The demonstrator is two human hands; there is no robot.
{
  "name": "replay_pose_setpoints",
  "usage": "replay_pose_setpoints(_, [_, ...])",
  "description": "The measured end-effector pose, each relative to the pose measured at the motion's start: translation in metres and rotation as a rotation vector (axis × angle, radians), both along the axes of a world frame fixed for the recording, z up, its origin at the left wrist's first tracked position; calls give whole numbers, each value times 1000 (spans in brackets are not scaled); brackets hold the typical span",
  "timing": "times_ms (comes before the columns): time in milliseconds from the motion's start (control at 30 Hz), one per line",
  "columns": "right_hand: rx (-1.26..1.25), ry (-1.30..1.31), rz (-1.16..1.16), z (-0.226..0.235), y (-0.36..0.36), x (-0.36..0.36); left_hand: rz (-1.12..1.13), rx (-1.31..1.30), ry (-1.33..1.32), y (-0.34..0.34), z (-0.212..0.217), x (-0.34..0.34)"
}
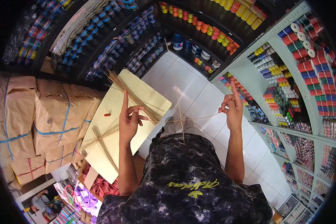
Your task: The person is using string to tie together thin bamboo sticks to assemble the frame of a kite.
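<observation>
Dark shirt (190,164); left hand (130,121), right hand (233,112) pinching long stick (201,118), axis left-right; cross-stick (180,108) fore-aft.

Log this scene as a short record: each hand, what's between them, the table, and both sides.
Left hand: index finger extended; other fingers curled by the strips, grip unclear
Right hand: index finger extended; fingertips pinching a strip's end
Between hands: thin tan strips, crossing
Pale yellow tabletop: loose bundle, crossed pieces, small red item
Left side: brown paper parcels
Right side: coloured rolls on shelving
</observation>
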State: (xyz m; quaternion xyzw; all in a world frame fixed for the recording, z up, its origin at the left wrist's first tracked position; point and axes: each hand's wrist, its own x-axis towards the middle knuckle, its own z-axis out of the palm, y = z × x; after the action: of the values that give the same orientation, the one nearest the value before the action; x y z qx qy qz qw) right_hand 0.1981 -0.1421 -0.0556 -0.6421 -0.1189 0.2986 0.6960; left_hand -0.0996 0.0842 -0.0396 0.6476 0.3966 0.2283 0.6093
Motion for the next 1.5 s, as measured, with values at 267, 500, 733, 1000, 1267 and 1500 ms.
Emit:
replay_pose_setpoints(267, [-14,-28,-15,1,-5,-18,-103,23,70,13,6,-5])
replay_pose_setpoints(500, [-64,-80,-28,4,-6,-19,-130,-48,81,8,5,-7])
replay_pose_setpoints(733, [-88,-104,39,5,-8,-24,-162,-55,78,13,4,-17])
replay_pose_setpoints(1000, [-40,-46,-28,14,-10,-33,-7,-29,-188,10,-11,-15])
replay_pose_setpoints(1267, [4,-41,-25,17,-15,-33,4,-294,-251,4,2,-14])
replay_pose_setpoints(1500, [-29,-53,-25,17,-15,-37,-10,-253,-221,5,2,-14])
